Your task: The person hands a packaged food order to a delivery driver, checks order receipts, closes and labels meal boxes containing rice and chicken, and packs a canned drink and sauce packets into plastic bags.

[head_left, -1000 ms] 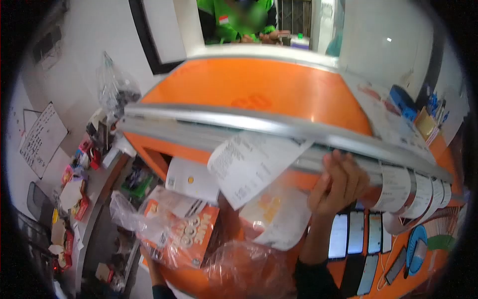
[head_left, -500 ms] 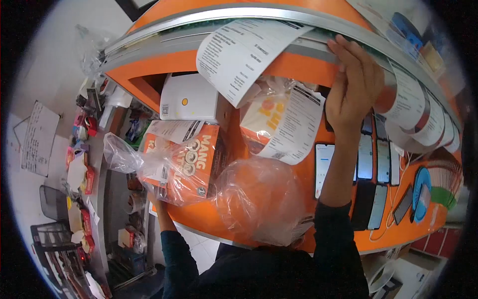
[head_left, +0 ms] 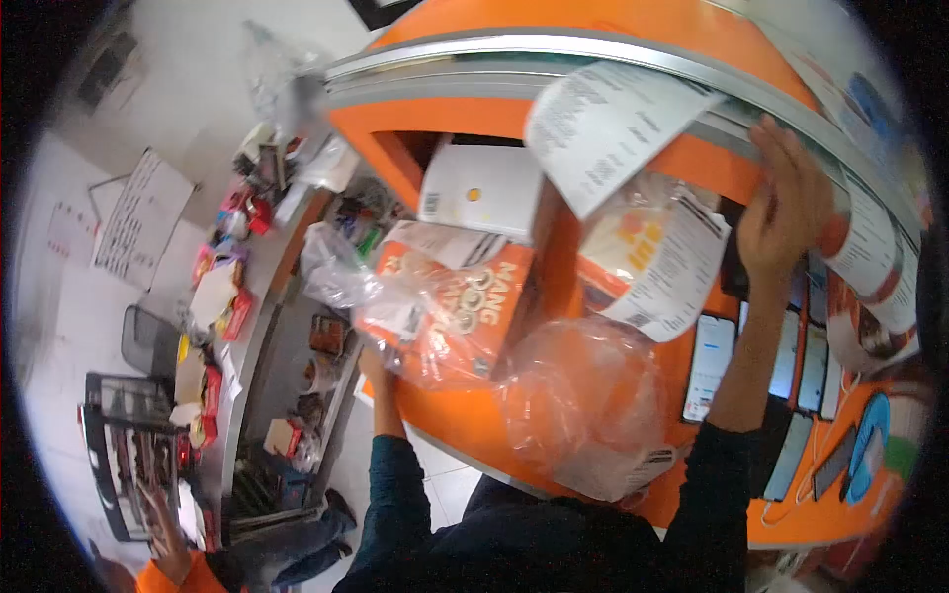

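Note:
My right hand [head_left: 784,203] rests against the silver counter edge [head_left: 474,83] with its fingers stretched, holding nothing. Hanging from that edge to its left is a long printed receipt [head_left: 608,133]. My left hand [head_left: 376,361] is at the near side of an orange box [head_left: 465,306] in clear plastic, its fingers mostly hidden under the bag. A second bagged package [head_left: 618,252] carries a receipt. Behind the orange box stands a white box [head_left: 479,188] with a yellow dot. Nearer me lies a crumpled clear plastic bag [head_left: 583,405].
Several phones [head_left: 710,366] with cables lie at the right, beside a blue roll [head_left: 870,445]. More receipts [head_left: 870,242] hang at the far right. A shelf unit [head_left: 252,356] holds goods on the left. Another person's hand [head_left: 166,534] shows at the lower left.
The view has tilted down and then swung left, shifting the counter rightward. Another person's hand and orange sleeve have appeared at lower left. My right hand stays at the counter edge.

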Available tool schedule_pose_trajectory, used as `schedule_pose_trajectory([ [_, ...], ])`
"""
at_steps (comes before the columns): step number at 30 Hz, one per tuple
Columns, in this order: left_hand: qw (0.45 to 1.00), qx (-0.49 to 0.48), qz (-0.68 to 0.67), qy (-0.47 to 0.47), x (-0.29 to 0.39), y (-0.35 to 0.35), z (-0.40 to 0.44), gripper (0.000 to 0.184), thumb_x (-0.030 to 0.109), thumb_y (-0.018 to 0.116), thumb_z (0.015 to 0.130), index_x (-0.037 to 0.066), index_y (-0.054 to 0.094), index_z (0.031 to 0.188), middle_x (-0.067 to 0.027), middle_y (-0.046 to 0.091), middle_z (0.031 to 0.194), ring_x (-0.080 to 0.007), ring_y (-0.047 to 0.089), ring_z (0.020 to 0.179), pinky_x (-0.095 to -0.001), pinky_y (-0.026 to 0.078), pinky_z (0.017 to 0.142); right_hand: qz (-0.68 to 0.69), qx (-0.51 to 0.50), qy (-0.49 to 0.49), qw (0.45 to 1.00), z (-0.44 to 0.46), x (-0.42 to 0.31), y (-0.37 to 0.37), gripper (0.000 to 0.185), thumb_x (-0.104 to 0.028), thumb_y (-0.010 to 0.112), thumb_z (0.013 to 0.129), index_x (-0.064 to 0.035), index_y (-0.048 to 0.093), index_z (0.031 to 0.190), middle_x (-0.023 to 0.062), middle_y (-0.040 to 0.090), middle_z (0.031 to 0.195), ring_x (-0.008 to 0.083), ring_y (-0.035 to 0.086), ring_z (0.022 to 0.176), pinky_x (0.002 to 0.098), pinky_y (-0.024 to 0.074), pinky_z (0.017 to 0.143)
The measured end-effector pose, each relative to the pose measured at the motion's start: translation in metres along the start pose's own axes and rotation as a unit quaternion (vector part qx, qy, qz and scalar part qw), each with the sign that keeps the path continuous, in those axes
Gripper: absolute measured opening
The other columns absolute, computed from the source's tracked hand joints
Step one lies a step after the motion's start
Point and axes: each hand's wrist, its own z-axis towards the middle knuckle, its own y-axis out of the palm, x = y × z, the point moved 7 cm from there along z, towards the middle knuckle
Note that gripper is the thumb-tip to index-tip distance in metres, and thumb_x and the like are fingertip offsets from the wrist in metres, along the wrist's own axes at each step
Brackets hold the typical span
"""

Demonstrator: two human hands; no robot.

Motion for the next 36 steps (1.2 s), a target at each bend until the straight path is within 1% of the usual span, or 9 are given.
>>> schedule_pose_trajectory([
  [3, 0.998, -0.001, 0.029, 0.048, 0.030, -0.031, -0.006, 0.044, 0.039, 0.053, 0.072, 0.002, 0.051, 0.095, -0.0150, 0.058, 0.089, -0.0292, 0.057, 0.078, -0.0388, 0.045, 0.066, -0.007, 0.027, -0.004, 1.000, -0.001, -0.002, 0.001, 0.032, -0.004, 0.045, 0.074, -0.0121, 0.055, 0.103, 0.0024, 0.054, 0.110, 0.0208, 0.049, 0.100, 0.0365, 0.0316, 0.086],
  [4, 0.989, 0.038, -0.140, -0.019, 0.031, -0.050, -0.007, 0.047, 0.041, 0.049, 0.075, 0.002, 0.049, 0.100, -0.0153, 0.056, 0.095, -0.0281, 0.054, 0.086, -0.0379, 0.042, 0.072, -0.011, 0.034, -0.003, 0.999, -0.001, -0.002, 0.001, 0.031, -0.005, 0.044, 0.075, -0.0118, 0.056, 0.103, 0.0027, 0.055, 0.109, 0.0209, 0.049, 0.100, 0.0360, 0.0314, 0.086],
  [9, 0.708, 0.096, -0.671, -0.198, 0.039, -0.128, 0.014, 0.061, 0.052, 0.029, 0.085, 0.002, 0.041, 0.116, -0.0109, 0.048, 0.113, -0.0257, 0.046, 0.103, -0.0393, 0.034, 0.087, -0.033, 0.017, -0.014, 0.999, 0.001, 0.000, 0.002, 0.026, -0.008, 0.041, 0.081, -0.0079, 0.056, 0.102, 0.0044, 0.056, 0.108, 0.0217, 0.049, 0.100, 0.0343, 0.0316, 0.086],
  [11, 0.722, -0.016, -0.690, -0.046, 0.086, -0.177, 0.033, 0.067, 0.054, 0.025, 0.085, 0.000, 0.032, 0.124, -0.0132, 0.040, 0.123, -0.0235, 0.035, 0.114, -0.0359, 0.020, 0.096, -0.053, 0.006, -0.030, 0.998, 0.003, 0.000, 0.003, 0.026, -0.008, 0.039, 0.081, -0.0061, 0.055, 0.102, 0.0058, 0.055, 0.108, 0.0225, 0.049, 0.100, 0.0341, 0.0320, 0.086],
  [12, 0.684, -0.055, -0.728, 0.003, 0.100, -0.177, 0.041, 0.063, 0.049, 0.036, 0.084, 0.000, 0.033, 0.123, -0.0120, 0.044, 0.119, -0.0224, 0.040, 0.110, -0.0360, 0.026, 0.093, -0.061, 0.004, -0.042, 0.997, 0.002, 0.001, 0.003, 0.026, -0.008, 0.039, 0.082, -0.0051, 0.054, 0.103, 0.0067, 0.055, 0.107, 0.0231, 0.049, 0.100, 0.0341, 0.0321, 0.086],
  [15, 0.709, -0.356, -0.570, 0.214, 0.193, -0.219, 0.020, 0.047, 0.027, 0.063, 0.065, 0.001, 0.053, 0.102, -0.0094, 0.052, 0.103, -0.0212, 0.052, 0.089, -0.0333, 0.040, 0.080, -0.062, 0.010, -0.038, 0.997, 0.001, 0.003, 0.004, 0.027, -0.005, 0.037, 0.081, -0.0025, 0.053, 0.102, 0.0100, 0.055, 0.106, 0.0249, 0.049, 0.099, 0.0346, 0.0332, 0.086],
  [18, 0.726, -0.295, -0.336, 0.522, 0.277, -0.253, -0.018, 0.046, 0.022, 0.067, 0.048, 0.008, 0.060, 0.092, -0.0095, 0.060, 0.090, -0.0276, 0.055, 0.084, -0.0367, 0.039, 0.077, -0.035, 0.035, -0.010, 0.999, 0.003, -0.001, 0.005, 0.027, -0.003, 0.035, 0.080, 0.0001, 0.052, 0.101, 0.0133, 0.055, 0.104, 0.0253, 0.051, 0.097, 0.0353, 0.0347, 0.087],
  [27, 0.857, -0.250, -0.296, 0.339, 0.273, -0.238, -0.009, 0.068, 0.028, 0.062, 0.062, -0.002, 0.039, 0.119, -0.0136, 0.060, 0.086, -0.0303, 0.056, 0.072, -0.0384, 0.042, 0.065, 0.022, -0.021, 0.163, 0.986, -0.007, 0.012, -0.001, 0.025, -0.003, 0.035, 0.083, 0.0020, 0.049, 0.104, 0.0145, 0.052, 0.108, 0.0206, 0.052, 0.095, 0.0314, 0.0405, 0.082],
  [36, 0.876, -0.272, -0.083, 0.388, 0.293, -0.220, -0.013, 0.059, 0.036, 0.056, 0.070, 0.001, 0.043, 0.116, -0.0173, 0.059, 0.072, -0.0312, 0.055, 0.054, -0.0419, 0.043, 0.059, -0.013, -0.031, 0.156, 0.987, -0.004, -0.008, 0.002, 0.027, -0.006, 0.040, 0.084, -0.0003, 0.047, 0.109, 0.0119, 0.049, 0.114, 0.0209, 0.045, 0.106, 0.0325, 0.0328, 0.091],
])
